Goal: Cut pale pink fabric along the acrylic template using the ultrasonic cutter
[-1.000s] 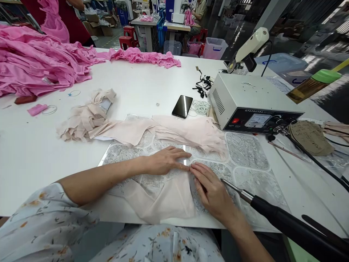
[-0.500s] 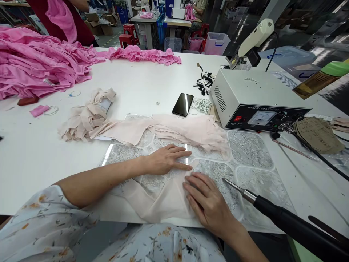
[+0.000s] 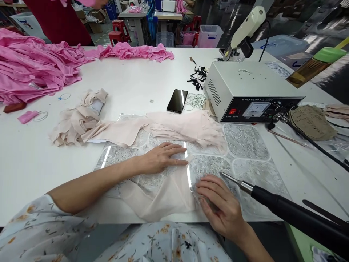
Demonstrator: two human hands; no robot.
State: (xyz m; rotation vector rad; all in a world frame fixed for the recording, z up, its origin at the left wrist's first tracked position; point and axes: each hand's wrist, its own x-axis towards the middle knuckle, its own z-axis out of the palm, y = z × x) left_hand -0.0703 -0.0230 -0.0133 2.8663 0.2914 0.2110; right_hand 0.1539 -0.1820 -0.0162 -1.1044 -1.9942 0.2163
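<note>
My left hand [image 3: 163, 158] lies flat with fingers spread, pressing the top edge of a thin beige fabric piece [image 3: 166, 198] against a clear patterned plastic mat [image 3: 253, 174]. My right hand [image 3: 220, 203] is just right of that fabric, over the mat. Its fingers are bent, the thumb stands apart, and nothing shows in its grasp. Close beside it, a black-handled tool with a pointed metal tip [image 3: 272, 200] points left across the mat. Beyond my hands lies a layered stack of beige fabric pieces [image 3: 185, 127], joined at left by a crumpled beige bundle [image 3: 76, 125].
A grey control box [image 3: 256, 87] with a dial stands at right, near a green-lidded bottle [image 3: 313, 65]. A black phone [image 3: 177, 101] lies beside coiled white elastic [image 3: 195, 100]. Pink fabric [image 3: 32, 69] heaps at far left, where a person in dark red [image 3: 60, 22] stands.
My right hand has moved right, off the beige fabric's edge and nearer the tool tip. My left hand keeps its place on the fabric. The whole view has shifted slightly.
</note>
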